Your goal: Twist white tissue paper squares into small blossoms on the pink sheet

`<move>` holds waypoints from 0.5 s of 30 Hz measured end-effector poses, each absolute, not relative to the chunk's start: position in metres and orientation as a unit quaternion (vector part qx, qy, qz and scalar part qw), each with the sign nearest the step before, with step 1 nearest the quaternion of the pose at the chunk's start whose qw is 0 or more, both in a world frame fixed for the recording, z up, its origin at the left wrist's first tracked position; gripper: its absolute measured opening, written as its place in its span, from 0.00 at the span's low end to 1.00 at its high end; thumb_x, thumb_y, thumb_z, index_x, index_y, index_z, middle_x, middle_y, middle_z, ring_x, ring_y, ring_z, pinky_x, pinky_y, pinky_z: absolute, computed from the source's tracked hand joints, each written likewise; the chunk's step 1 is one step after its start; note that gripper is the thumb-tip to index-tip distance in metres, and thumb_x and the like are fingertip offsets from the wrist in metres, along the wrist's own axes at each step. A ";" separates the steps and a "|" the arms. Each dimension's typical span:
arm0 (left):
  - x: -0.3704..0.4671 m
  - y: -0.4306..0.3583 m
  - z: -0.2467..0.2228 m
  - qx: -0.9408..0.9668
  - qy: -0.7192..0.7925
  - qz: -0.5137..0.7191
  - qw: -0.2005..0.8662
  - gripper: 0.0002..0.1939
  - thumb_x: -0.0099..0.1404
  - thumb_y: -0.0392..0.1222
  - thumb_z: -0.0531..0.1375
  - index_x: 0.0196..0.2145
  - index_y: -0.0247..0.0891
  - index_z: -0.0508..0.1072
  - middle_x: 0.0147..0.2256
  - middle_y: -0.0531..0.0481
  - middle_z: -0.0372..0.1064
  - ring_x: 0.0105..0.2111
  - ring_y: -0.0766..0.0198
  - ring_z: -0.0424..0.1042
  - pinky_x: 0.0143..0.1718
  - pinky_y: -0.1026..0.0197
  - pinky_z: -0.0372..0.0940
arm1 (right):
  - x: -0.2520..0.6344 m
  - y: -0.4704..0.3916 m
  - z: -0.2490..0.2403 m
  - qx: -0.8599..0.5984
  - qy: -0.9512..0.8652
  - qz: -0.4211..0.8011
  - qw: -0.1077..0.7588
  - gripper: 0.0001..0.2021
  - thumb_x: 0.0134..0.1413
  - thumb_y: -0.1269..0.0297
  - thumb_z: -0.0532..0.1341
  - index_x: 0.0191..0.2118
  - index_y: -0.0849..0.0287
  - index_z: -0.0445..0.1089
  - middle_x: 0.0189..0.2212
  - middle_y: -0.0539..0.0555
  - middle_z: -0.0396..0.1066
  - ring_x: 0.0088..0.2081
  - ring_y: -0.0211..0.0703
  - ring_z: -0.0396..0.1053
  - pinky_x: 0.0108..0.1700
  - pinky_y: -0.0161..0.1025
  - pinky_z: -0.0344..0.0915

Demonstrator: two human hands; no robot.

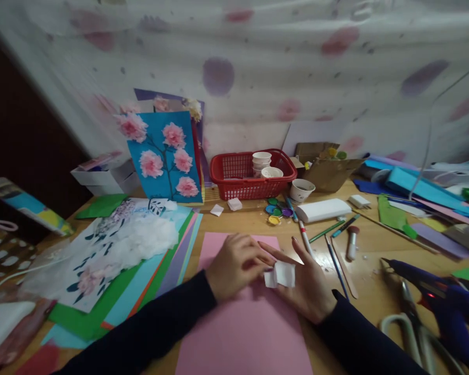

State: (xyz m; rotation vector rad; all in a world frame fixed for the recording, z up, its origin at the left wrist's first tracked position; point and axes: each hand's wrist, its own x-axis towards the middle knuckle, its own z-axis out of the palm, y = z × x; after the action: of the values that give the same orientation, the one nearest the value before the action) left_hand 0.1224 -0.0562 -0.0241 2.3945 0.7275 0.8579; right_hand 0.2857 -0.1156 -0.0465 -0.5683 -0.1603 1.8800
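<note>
White paper (284, 274) lies on right hand (307, 291); left hand (234, 266) alongside.

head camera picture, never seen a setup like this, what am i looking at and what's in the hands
There's no machine here: these are a person's bare hands, seen from a camera worn on their head, looking forward and down. The right hand is open, with small white paper pieces on it; the left hand is close beside them. Below is a pink sheet on a wooden table. Around it are scissors, a glue gun, a red basket and a blue flowered card.
</note>
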 end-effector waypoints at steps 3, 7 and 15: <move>0.145 -0.063 -0.041 0.895 0.240 0.282 0.247 0.16 0.52 0.47 0.67 0.38 0.42 0.75 0.39 0.49 0.72 0.43 0.57 0.67 0.46 0.52 0.55 | 0.286 -0.115 -0.047 -0.232 -0.098 0.790 0.559 0.26 0.57 0.49 0.53 0.52 0.65 0.62 0.36 0.60 0.72 0.39 0.50 0.71 0.31 0.40 0.66; 0.146 -0.058 -0.048 0.869 0.284 0.278 0.293 0.21 0.49 0.48 0.69 0.41 0.42 0.73 0.42 0.50 0.70 0.45 0.56 0.64 0.47 0.53 0.53 | 0.287 -0.113 -0.043 -0.260 -0.110 0.770 0.573 0.25 0.55 0.48 0.54 0.50 0.65 0.64 0.32 0.58 0.71 0.36 0.49 0.71 0.31 0.40 0.65; 0.141 -0.048 -0.048 0.722 0.310 0.381 0.487 0.08 0.53 0.39 0.65 0.22 0.37 0.69 0.35 0.47 0.69 0.40 0.60 0.67 0.46 0.55 0.60 | 0.289 -0.109 -0.047 -0.326 -0.088 0.746 0.575 0.14 0.51 0.61 0.63 0.41 0.63 0.69 0.37 0.56 0.72 0.35 0.39 0.70 0.39 0.35 0.64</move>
State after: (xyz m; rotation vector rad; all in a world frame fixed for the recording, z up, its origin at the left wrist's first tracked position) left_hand 0.1411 -0.0482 -0.0476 1.7552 0.7536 0.9271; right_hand 0.2891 -0.1092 -0.0466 -0.7628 -0.2070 1.7469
